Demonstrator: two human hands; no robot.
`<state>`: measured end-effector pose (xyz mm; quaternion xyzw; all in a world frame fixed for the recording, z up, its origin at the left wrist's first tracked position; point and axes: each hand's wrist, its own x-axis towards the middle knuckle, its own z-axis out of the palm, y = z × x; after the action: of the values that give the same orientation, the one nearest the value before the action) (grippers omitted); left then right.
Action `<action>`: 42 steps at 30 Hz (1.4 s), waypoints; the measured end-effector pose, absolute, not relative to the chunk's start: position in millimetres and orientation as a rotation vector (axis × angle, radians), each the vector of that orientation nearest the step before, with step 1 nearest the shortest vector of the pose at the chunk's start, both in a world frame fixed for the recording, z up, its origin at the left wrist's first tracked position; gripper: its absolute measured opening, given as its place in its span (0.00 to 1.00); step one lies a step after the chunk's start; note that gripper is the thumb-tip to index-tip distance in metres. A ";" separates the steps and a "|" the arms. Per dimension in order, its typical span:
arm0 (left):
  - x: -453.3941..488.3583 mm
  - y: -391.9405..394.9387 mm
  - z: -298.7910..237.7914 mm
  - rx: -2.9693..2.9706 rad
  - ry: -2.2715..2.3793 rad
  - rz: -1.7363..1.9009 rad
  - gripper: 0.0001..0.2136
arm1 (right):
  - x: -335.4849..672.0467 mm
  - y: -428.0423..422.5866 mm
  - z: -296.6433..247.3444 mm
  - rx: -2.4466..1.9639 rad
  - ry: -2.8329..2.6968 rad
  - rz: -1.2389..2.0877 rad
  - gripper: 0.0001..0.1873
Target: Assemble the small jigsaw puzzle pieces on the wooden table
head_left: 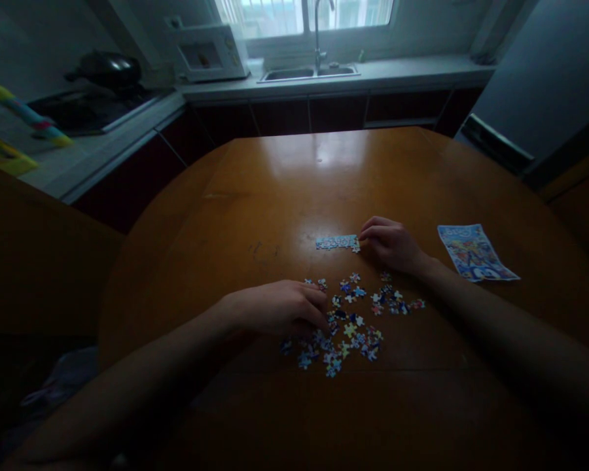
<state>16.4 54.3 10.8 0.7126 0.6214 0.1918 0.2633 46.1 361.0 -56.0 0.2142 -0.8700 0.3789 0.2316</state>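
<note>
A joined strip of puzzle pieces (334, 242), mostly pale blue, lies near the middle of the wooden surface (275, 176), roughly parallel to its far edge. The right hand (383, 243) rests at the strip's right end, its fingers bent and close together beside the end piece; whether they pinch it cannot be told.

Closer to the near side of the surface, loose puzzle pieces (349, 330) lie scattered in blue, white, yellow and some red, with a smaller group at their right. The left hand (279, 306) is over the left part of this scatter, palm down, fingers curled toward the pieces; their tips are hidden, so I cannot tell whether they grip one.

A printed sheet (476, 254) with a colourful picture lies flat toward the right edge of the surface, well apart from the strip. Beyond the far edge are a sink (289, 75) and a microwave (209, 53).
</note>
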 end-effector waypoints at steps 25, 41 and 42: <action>-33.5 61.6 -26.0 1.150 2.388 1.340 0.10 | 45.0 360.1 -58.3 0.591 -2.391 1.077 0.13; -29.2 69.0 -40.8 0.875 2.494 1.371 0.07 | 45.5 356.1 -59.6 0.593 -2.400 1.087 0.13; -28.8 69.4 -40.9 0.895 2.509 1.345 0.07 | 45.4 355.9 -59.6 0.595 -2.402 1.082 0.13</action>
<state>-28.8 69.4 -40.9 0.2990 0.8382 0.4492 0.0786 45.4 355.9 -59.6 0.2149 -0.8679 0.3908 0.2188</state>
